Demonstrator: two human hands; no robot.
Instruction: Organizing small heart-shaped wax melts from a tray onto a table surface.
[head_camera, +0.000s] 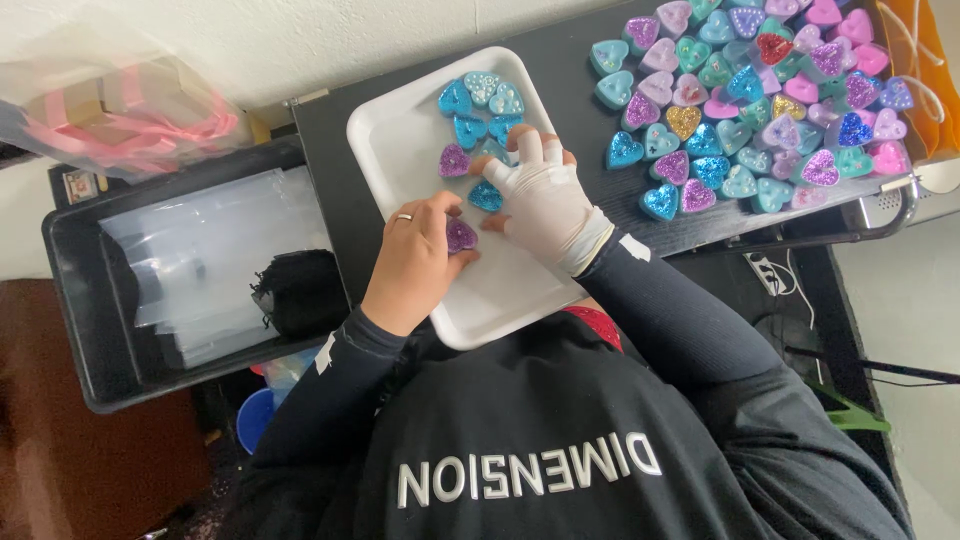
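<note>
A white rectangular tray (400, 130) lies on the black table and holds several glittery heart-shaped pieces, mostly blue (470, 100), with one purple (454, 160). My left hand (415, 255), bare with a ring, pinches a purple glitter heart (461, 236) over the tray's middle. My right hand (545, 200), in a white fingerless glove, lies flat on the tray with its fingers spread over the blue hearts. A blue heart (486, 195) sits just beside it. What lies under its palm is hidden.
A big heap of pink, purple, teal and blue hearts (750, 100) covers the table at the upper right. A black bin (90, 330) with clear plastic sheets stands at the left, a clear bag with pink ribbon (130, 120) above it. Cables hang at the right.
</note>
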